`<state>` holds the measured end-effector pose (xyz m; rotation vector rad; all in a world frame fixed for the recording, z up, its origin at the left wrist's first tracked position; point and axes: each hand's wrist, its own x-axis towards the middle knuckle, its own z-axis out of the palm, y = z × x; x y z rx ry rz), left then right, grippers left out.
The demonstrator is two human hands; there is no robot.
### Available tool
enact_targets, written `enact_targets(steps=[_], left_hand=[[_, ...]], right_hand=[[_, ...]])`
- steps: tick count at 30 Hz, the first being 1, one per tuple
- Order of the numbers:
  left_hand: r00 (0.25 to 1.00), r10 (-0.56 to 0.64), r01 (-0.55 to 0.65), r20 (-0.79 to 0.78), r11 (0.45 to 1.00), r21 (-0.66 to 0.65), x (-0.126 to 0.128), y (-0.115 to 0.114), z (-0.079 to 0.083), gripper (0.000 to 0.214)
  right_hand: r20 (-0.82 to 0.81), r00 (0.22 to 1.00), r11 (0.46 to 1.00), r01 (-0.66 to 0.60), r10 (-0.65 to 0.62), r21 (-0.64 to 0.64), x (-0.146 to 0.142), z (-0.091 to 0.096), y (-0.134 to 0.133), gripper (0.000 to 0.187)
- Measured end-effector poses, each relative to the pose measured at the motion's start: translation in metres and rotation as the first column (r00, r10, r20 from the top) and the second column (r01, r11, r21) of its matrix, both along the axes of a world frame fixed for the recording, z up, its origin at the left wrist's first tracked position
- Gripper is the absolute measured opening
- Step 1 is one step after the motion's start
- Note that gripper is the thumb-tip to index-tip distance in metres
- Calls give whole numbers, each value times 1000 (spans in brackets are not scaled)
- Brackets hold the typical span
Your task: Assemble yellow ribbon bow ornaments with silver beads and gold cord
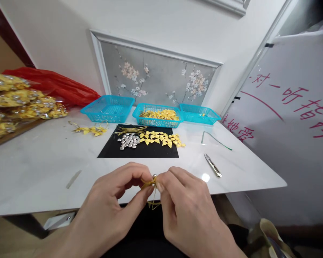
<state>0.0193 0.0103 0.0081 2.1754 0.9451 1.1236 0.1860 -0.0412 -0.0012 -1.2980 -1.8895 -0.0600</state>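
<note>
My left hand point(115, 200) and my right hand point(188, 204) meet at the table's near edge, both pinched on a small yellow ornament point(150, 183) with a silver bead on top and thin gold wire hanging below. Farther back lies a black mat point(140, 149). On the mat sit a pile of silver beads point(129, 140), several yellow petal pieces point(161, 138) and a bundle of gold wires point(130, 129).
Three blue baskets stand at the back: one on the left point(107, 108), a middle one point(157, 116) holding yellow pieces, and one on the right point(199, 114). Small snips point(212, 165) lie right of the mat. Finished yellow flowers point(90, 129) and bagged stock point(16, 102) lie left. A whiteboard point(290, 107) leans at the right.
</note>
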Motion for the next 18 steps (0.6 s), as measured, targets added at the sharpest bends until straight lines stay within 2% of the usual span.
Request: enact_targets(steps=[6, 14, 18], left_hand=[[999, 1, 0, 37, 999, -41, -2, -1, 4, 11], [998, -41, 54, 57, 965, -256, -8, 5, 5, 18], [995, -67, 83, 74, 967, -240, -12, 7, 3, 16]], right_hand=[[-23, 999, 999, 34, -34, 22, -5, 0, -2, 25], [-51, 998, 997, -48, 46, -55, -1, 2, -2, 22], [-63, 996, 994, -76, 71, -82, 0, 4, -2, 22]])
